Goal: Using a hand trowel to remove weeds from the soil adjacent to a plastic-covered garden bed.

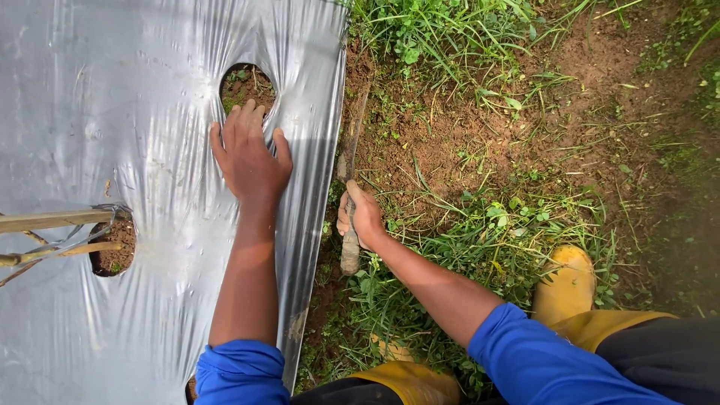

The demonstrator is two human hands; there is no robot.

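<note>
Head view only. Left hand (250, 154) flat on silver sheet (150, 187), fingers spread wide, fingertips at near rim of upper hole (247, 86), holding nothing. Right hand (361, 217) just off sheet's right edge, closed round handle of knife (351, 180); blade pointing away, lying along that edge on bare soil (465, 127), its tip hard to make out against the dirt.

Sheet: thin plastic film, wrinkled and glossy, probably light, limp and slippery, likely to tear at a cut edge; best pressed flat with palm or pinched at border rather than gripped mid-span. Knife: likely stiff and dirt-caked, to be held by handle only, blade kept off fingers and film.

Second hole (112, 247) at sheet's left, with sticks (52, 232) crossing over it from frame's left edge. Sheet's right edge running from far to near, tucked into soil. Right of that edge, open ground with grass (480, 240), roomy for knife arm. Yellow boots (566, 281) near, right of sheet, bounding room close in.
</note>
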